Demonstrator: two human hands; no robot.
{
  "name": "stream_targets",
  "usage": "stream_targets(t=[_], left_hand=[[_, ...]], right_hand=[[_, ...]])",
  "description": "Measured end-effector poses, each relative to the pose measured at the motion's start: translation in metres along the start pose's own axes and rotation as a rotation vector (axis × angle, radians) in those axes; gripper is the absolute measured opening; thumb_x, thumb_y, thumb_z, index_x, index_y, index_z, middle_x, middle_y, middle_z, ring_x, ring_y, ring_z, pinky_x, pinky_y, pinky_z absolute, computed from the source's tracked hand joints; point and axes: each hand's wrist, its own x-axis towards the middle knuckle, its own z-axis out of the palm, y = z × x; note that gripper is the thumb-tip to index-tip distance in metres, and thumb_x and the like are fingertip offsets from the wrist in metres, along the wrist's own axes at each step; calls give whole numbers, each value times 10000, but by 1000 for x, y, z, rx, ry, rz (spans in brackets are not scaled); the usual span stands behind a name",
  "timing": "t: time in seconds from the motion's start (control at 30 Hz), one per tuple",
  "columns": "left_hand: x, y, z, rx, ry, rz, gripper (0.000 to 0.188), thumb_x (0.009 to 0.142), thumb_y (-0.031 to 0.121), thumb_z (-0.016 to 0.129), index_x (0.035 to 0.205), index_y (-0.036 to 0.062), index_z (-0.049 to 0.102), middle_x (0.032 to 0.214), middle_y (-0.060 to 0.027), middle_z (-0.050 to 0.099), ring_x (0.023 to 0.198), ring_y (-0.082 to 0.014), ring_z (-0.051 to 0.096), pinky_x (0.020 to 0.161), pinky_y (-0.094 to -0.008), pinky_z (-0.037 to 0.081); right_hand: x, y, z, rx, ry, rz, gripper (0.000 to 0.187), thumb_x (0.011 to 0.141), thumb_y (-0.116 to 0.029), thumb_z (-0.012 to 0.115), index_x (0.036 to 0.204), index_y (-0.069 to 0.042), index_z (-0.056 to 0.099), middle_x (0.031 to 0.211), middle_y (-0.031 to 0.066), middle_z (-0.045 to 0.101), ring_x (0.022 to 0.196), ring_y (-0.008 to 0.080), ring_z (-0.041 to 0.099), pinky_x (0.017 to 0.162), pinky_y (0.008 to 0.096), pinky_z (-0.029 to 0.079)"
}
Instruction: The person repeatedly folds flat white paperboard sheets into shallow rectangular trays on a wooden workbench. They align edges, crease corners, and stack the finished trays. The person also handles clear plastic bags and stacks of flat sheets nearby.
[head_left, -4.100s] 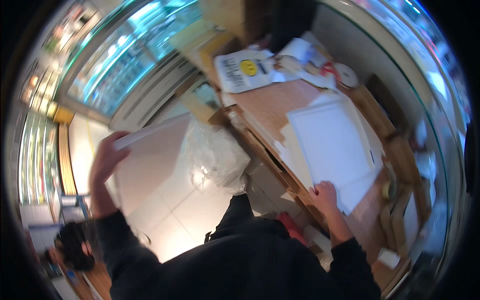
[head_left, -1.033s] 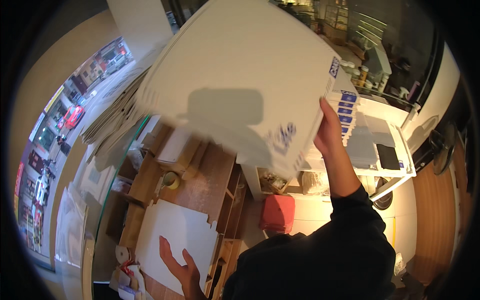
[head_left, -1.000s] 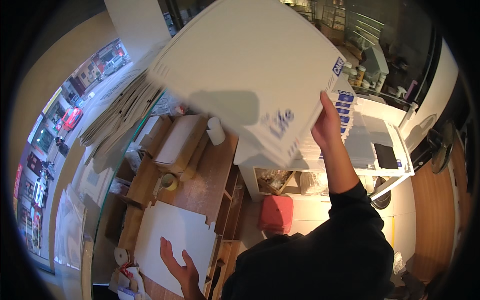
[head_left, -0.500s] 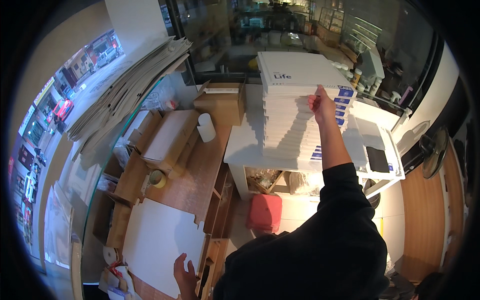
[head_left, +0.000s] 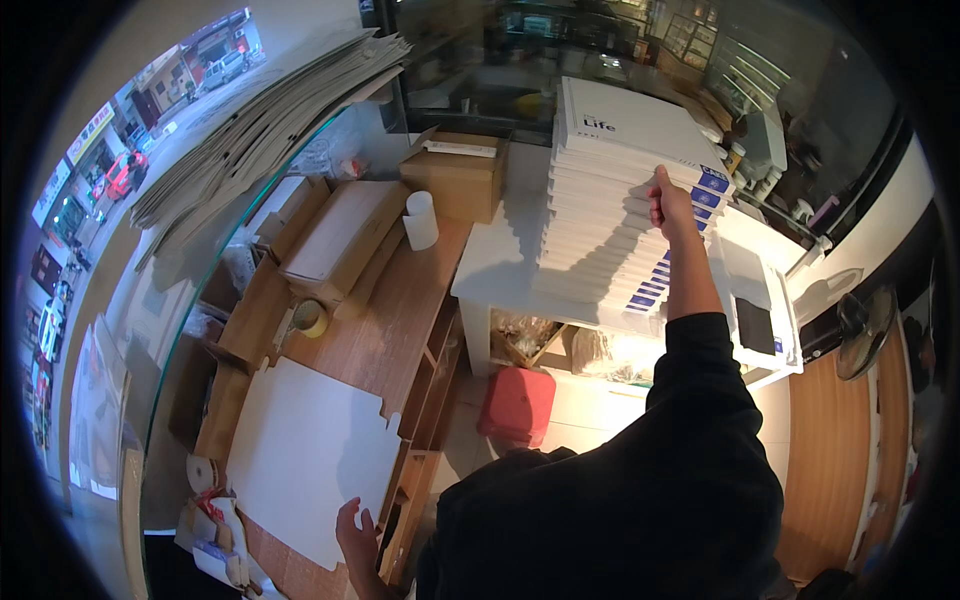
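My right hand point(head_left: 674, 206) is at the front edge of a tall stack of white flat boxes point(head_left: 590, 225) with blue labels at the corners. Its thumb lies on the top box point(head_left: 635, 125), and the other fingers are curled against the front edge just below. Low on the left, my left hand point(head_left: 357, 535) hovers with its fingers apart and nothing in them. Beside it a large white cardboard sheet point(head_left: 310, 440) with notched edges lies flat on the wooden counter point(head_left: 350, 345).
Brown cartons point(head_left: 460, 180), a white paper roll point(head_left: 421, 222) and a tape roll point(head_left: 310, 319) stand on the counter. Flattened cardboard point(head_left: 270, 135) is piled atop the glass at left. A red stool point(head_left: 517, 407) sits beneath the white table point(head_left: 500, 270). A fan point(head_left: 865, 330) is at right.
The whole view has tilted, with the box stack now further right and leaning in the picture. My right hand remains at the top box's edge; my left hand stays open beside the white sheet.
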Motion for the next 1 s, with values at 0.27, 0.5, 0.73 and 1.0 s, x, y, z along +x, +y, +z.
stream_targets(t=[0.27, 0.5, 0.73, 1.0], left_hand=[[-18, -59, 14, 214, 104, 36, 378, 805, 95, 650, 1160, -4, 565, 1235, -232, 546, 1158, -407, 490, 1000, -467, 388], [-36, -89, 31, 396, 66, -71, 730, 719, 249, 772, 1304, -37, 442, 1446, -234, 339, 1350, -389, 297, 1101, -483, 255], [-40, -99, 31, 360, 91, -15, 729, 696, 268, 784, 1279, -20, 457, 1433, -221, 358, 1344, -366, 320, 1076, -483, 293], [-49, -88, 30, 314, 231, 95, 295, 807, 208, 660, 1039, 40, 593, 1161, -168, 558, 1124, -354, 503, 928, -440, 429]], right_hand=[[-62, 51, 68, -437, -413, -409, 487, 890, -453, 601, 635, -42, 546, 442, 31, 427, 348, 112, 405, 338, 270, 298], [-305, 231, 221, -743, -1479, -787, 497, 804, -223, 696, 1224, -4, 544, 1251, 186, 543, 1172, 305, 524, 1003, 381, 414], [-397, 286, 267, -661, -1695, -1545, 541, 743, -191, 677, 1233, -16, 526, 1383, 174, 442, 1319, 329, 387, 1074, 406, 345], [-382, 283, 294, -638, -1944, -1754, 134, 806, -180, 595, 863, -59, 601, 1081, 104, 601, 1075, 291, 550, 877, 382, 473]])
